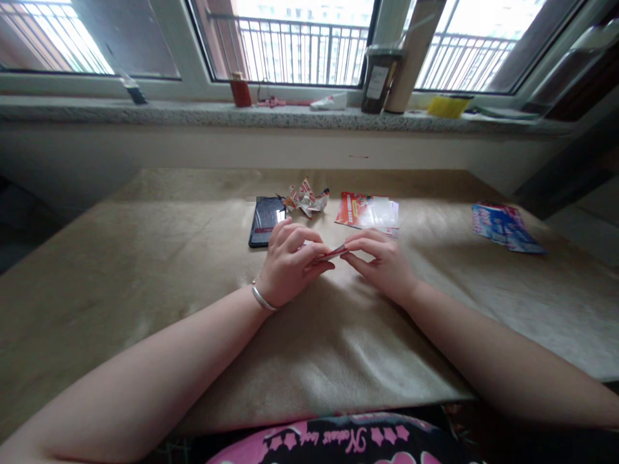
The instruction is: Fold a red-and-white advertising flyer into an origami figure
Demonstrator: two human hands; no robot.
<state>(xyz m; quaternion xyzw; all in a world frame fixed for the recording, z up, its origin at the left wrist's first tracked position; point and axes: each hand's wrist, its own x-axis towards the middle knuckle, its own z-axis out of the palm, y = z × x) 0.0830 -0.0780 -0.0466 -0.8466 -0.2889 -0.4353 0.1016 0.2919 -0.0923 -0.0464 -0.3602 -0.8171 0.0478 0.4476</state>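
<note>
My left hand (289, 263) and my right hand (380, 261) meet at the middle of a table covered in beige cloth (159, 270). Both pinch a small folded piece of red and white paper (329, 255), held flat between thumbs and fingers just above the cloth. A silver bangle (262, 299) circles my left wrist. Just beyond my hands lie a dark phone (265, 221), a finished folded paper figure (305, 198) and a red and white leaflet (368, 211).
A blue printed leaflet (503, 227) lies at the table's right side. The stone windowsill (193, 115) behind holds a red cup (240, 90), a dark jar (380, 80), a cardboard tube (412, 51) and a yellow container (449, 105).
</note>
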